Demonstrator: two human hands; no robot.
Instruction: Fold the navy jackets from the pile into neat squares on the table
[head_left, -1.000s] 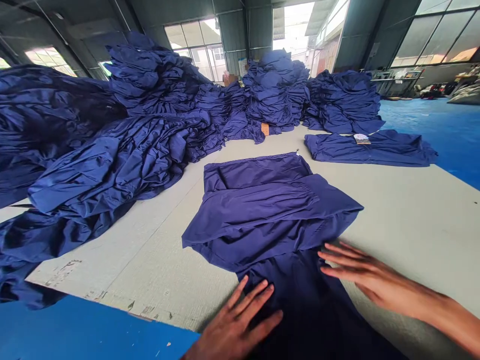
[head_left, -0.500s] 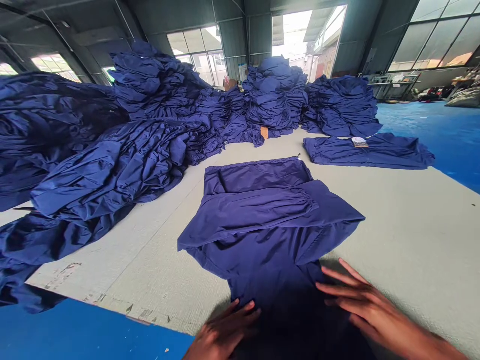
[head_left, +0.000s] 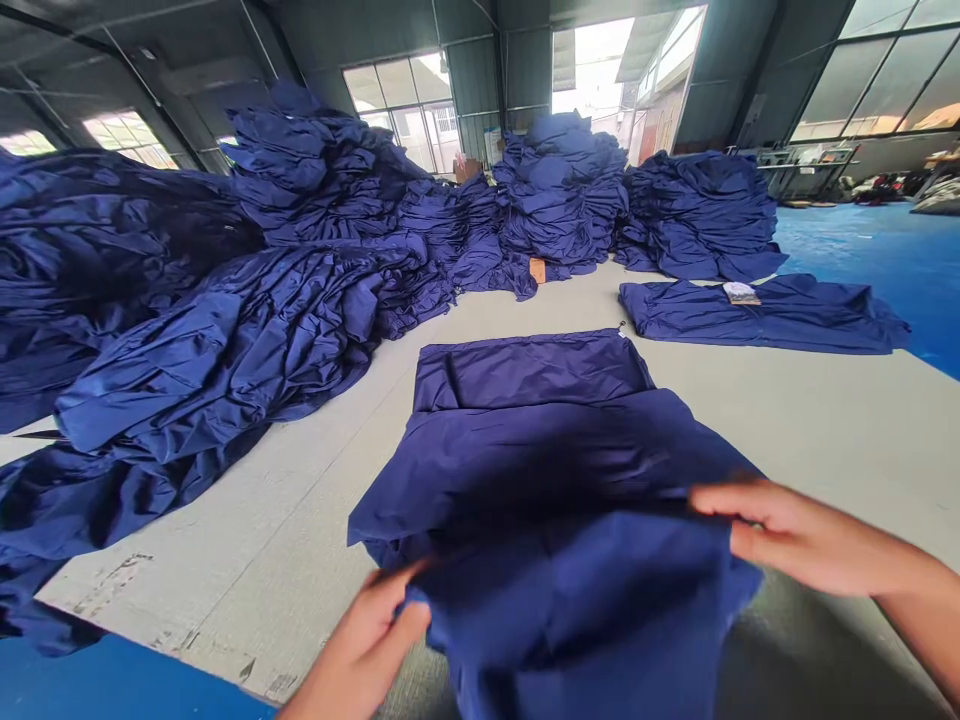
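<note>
In front of me a navy blue garment [head_left: 525, 450] lies partly folded on the pale table, its far end flat and squared off. Its near part is lifted off the surface and bends over towards the middle. My left hand [head_left: 375, 630] pinches the raised cloth at its left edge. At the right edge my right hand [head_left: 780, 530] grips the same cloth between thumb and fingers. Motion blurs the raised cloth and both hands slightly. What kind of garment it is, I cannot tell.
Large heaps of navy cloth [head_left: 315, 180] cover the table's left and far sides. A folded navy bundle [head_left: 810, 318] with a tag [head_left: 741, 293] lies at the right. Near the heaps is an orange-brown tag [head_left: 537, 270]. The table edge [head_left: 150, 650] drops to blue floor.
Both hands were lying spread beside the garment's near part. They have closed on its edges and raised it up and away from me over the folded section. The view has shifted slightly.
</note>
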